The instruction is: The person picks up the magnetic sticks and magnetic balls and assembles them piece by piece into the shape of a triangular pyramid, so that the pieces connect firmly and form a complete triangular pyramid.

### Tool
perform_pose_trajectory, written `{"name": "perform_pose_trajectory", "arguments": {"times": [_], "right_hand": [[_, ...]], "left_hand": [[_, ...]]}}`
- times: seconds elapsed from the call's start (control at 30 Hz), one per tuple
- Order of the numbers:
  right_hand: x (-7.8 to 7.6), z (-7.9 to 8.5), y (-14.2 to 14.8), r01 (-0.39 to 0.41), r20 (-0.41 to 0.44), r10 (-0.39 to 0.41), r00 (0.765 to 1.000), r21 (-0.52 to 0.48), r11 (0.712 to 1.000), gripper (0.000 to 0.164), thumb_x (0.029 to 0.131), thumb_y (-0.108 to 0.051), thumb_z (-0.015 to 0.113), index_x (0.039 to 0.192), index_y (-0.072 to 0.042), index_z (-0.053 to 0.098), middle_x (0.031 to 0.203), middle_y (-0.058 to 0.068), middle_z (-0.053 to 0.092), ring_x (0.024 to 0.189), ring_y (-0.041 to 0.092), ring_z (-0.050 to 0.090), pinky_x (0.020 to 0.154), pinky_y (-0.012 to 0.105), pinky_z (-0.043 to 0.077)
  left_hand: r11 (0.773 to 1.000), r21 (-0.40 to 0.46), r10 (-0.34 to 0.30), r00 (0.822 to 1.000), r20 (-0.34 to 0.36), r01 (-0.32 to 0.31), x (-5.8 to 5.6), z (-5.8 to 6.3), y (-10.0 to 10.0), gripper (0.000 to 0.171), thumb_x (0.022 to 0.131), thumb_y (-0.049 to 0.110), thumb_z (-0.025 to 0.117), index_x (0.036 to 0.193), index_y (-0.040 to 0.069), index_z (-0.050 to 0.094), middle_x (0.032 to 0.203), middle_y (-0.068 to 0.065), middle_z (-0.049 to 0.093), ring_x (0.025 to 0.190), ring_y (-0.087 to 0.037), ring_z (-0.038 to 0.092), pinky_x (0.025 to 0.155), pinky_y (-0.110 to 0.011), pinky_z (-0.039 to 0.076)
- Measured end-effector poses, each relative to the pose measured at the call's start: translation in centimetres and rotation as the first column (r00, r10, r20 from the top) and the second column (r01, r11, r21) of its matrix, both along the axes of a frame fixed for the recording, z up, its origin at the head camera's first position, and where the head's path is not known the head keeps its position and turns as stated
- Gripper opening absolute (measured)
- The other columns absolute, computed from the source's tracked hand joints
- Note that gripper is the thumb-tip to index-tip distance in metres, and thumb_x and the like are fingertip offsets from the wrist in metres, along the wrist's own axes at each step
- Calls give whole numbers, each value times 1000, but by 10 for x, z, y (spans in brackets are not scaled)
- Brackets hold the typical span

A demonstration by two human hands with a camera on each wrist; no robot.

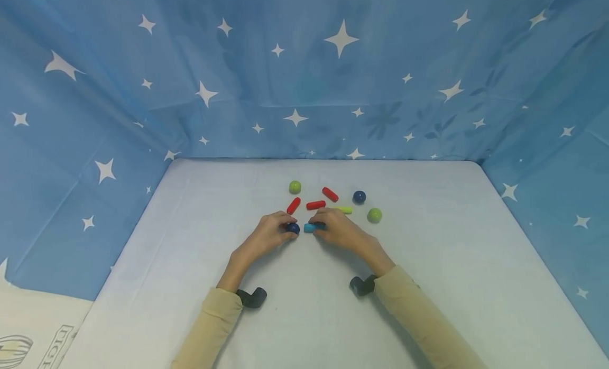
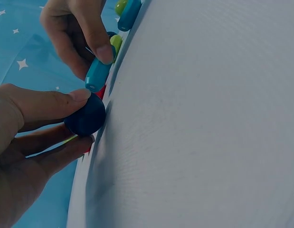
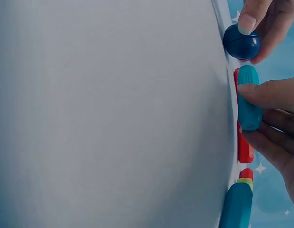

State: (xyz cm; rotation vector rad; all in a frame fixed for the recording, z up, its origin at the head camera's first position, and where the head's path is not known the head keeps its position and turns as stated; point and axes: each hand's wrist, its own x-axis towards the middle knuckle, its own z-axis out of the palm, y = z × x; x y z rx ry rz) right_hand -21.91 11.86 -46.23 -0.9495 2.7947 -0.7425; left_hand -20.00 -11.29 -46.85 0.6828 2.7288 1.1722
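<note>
My left hand (image 1: 265, 236) pinches a dark blue ball (image 2: 86, 116) between the thumb and fingers, low over the white table. Just to the right, my right hand (image 1: 340, 230) holds a light blue rod (image 3: 250, 102), its thumb on one side and fingertips on the other. One end of the rod points at the ball; in the left wrist view that end overlaps the ball's edge by the left thumb. A second light blue rod (image 3: 237, 206) lies beside the right hand, hidden behind it in the head view.
Beyond the hands lie three red rods (image 1: 316, 205), a yellow-green rod (image 1: 344, 210), a green ball (image 1: 295, 187), another green ball (image 1: 375, 215) and a second dark blue ball (image 1: 359, 197). Starry blue curtains (image 1: 304, 83) surround the white table (image 1: 304, 326). Black curved pieces (image 1: 254, 298) sit at both wrists.
</note>
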Motion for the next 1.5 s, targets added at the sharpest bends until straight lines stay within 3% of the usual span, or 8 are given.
{"name": "perform_pose_trajectory", "arguments": {"times": [0.53,0.8,1.13,1.5], "right_hand": [[2,3,-5,-65,-70,63,996,-28,997,20,90,-5,78,110,-3,78,102,6,74,94,19,70,89,33,61],[5,5,2,34,24,-32,999,-55,998,26,93,-11,76,118,-4,75,114,7,75,105,23,70,95,40,60],[3,16,26,194,86,-185,979,-114,974,29,96,-13,73,124,-10,73,112,5,74,102,22,66,91,41,60],[-5,26,56,223,70,-213,975,-238,945,28,95,-11,74,121,-4,74,113,10,74,97,26,68,87,46,60]], "left_hand": [[1000,16,12,1000,-5,-12,-3,-5,2,36,88,7,80,123,-2,71,117,-12,73,106,-24,71,96,-38,58],[1000,20,-5,1000,16,5,-3,-5,4,37,89,8,79,124,-2,71,120,-14,72,110,-26,70,98,-41,58],[1000,19,7,999,32,-8,-3,-7,2,38,89,10,81,124,0,71,121,-11,73,110,-24,70,100,-40,57],[999,25,26,999,43,-27,-2,-5,-5,38,89,10,80,125,0,71,121,-11,73,113,-24,69,102,-40,56]]}}
